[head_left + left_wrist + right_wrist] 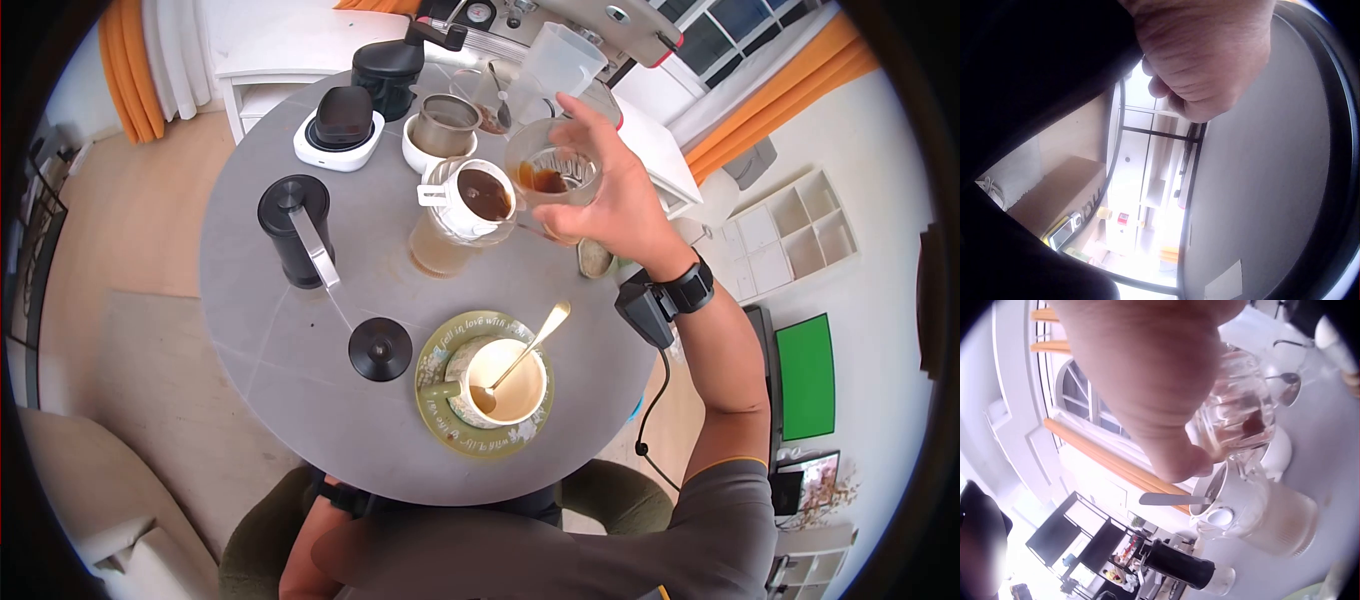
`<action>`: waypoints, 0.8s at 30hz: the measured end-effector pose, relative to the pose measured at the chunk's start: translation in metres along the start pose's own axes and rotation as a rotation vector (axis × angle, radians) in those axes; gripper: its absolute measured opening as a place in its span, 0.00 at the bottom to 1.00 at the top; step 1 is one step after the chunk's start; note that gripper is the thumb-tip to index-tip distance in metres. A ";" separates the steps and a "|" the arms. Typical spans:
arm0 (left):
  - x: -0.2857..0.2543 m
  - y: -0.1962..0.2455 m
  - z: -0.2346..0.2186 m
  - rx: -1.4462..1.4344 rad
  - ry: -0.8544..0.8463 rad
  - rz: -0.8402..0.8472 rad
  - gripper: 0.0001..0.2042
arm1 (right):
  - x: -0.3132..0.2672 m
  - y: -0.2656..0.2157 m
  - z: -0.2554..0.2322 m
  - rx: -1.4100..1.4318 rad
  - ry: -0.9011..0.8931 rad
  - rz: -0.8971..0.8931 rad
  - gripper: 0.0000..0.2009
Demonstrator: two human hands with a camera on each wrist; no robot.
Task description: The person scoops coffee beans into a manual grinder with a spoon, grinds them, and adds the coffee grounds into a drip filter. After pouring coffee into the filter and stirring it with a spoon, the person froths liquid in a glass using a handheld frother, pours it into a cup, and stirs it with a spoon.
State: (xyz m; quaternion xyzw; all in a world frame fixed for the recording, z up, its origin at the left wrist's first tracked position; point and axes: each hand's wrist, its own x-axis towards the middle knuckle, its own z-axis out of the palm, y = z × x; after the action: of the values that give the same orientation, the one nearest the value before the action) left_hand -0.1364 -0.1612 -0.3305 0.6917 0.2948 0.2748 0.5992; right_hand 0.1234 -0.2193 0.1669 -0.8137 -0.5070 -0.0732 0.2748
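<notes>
My right hand [625,205] grips a clear glass [523,160] with brown liquid, held tilted above the table. Just left of the glass, a white dripper [462,212] holding dark liquid sits on a clear ribbed vessel [432,252]. From the right wrist view, my thumb and palm [1147,375] are around the glass [1241,406], close over the dripper [1238,497]. The tabletop hides my left hand in the head view; the left wrist view shows it [1207,59] low beside the table's underside, fingers loosely curled, with no object visible in it.
A patterned cup [515,385] with a gold spoon [530,345] stands on a green saucer [438,432] near the front edge. At left are a black hand grinder [290,235] and its knob [380,349]. A white-based device [340,150] and a clear pitcher [562,65] stand behind.
</notes>
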 end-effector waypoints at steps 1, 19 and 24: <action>-0.001 0.000 -0.008 0.014 -0.008 0.005 0.14 | -0.004 0.005 0.002 0.009 0.012 0.010 0.54; -0.010 0.029 -0.086 0.217 -0.254 0.180 0.14 | -0.164 0.044 0.048 0.360 0.420 0.362 0.59; -0.005 0.042 -0.079 0.246 -0.268 0.227 0.14 | -0.176 0.055 0.058 0.428 0.404 0.325 0.58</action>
State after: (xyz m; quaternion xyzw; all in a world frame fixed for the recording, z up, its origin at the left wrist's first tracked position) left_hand -0.1942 -0.1164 -0.2783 0.8187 0.1639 0.2082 0.5095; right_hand 0.0781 -0.3452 0.0278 -0.7767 -0.3097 -0.0803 0.5425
